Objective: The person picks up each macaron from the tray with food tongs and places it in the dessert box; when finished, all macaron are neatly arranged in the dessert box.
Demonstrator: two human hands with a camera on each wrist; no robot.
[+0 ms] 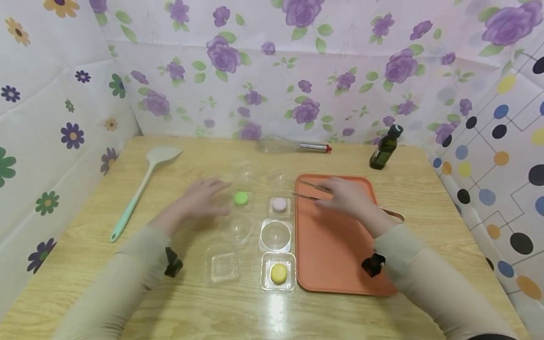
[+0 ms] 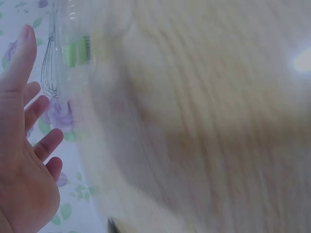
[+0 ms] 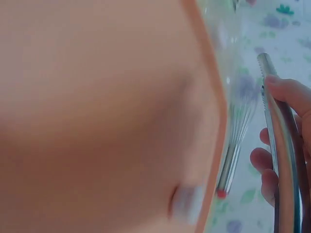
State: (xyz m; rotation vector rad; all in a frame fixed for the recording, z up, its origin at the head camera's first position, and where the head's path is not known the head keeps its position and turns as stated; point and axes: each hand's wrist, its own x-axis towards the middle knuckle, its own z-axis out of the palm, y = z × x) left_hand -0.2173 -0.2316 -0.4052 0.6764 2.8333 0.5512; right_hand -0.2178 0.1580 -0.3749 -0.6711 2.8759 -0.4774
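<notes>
My right hand [image 1: 346,198] grips a pair of metal tongs [image 3: 284,160] above the orange tray [image 1: 335,255]. Their two tips stand apart and point left, past the tray's left rim. With fingers spread, my left hand [image 1: 204,200] hovers just left of the green macaron [image 1: 241,198] and holds nothing. That macaron sits in a clear plastic box bottom. To its right a pale pink macaron [image 1: 279,204] lies in another clear box [image 1: 290,210]. A yellow macaron [image 1: 278,273] rests in the nearest box [image 1: 265,284], beside the tray's left edge.
Clear domed lids [image 1: 276,235] and an unfilled clear box [image 1: 224,267] lie among the macarons. A whisk [image 1: 293,145] lies along the back. The dark green bottle [image 1: 384,148] stands at back right. A pale green spatula [image 1: 144,184] lies on the left.
</notes>
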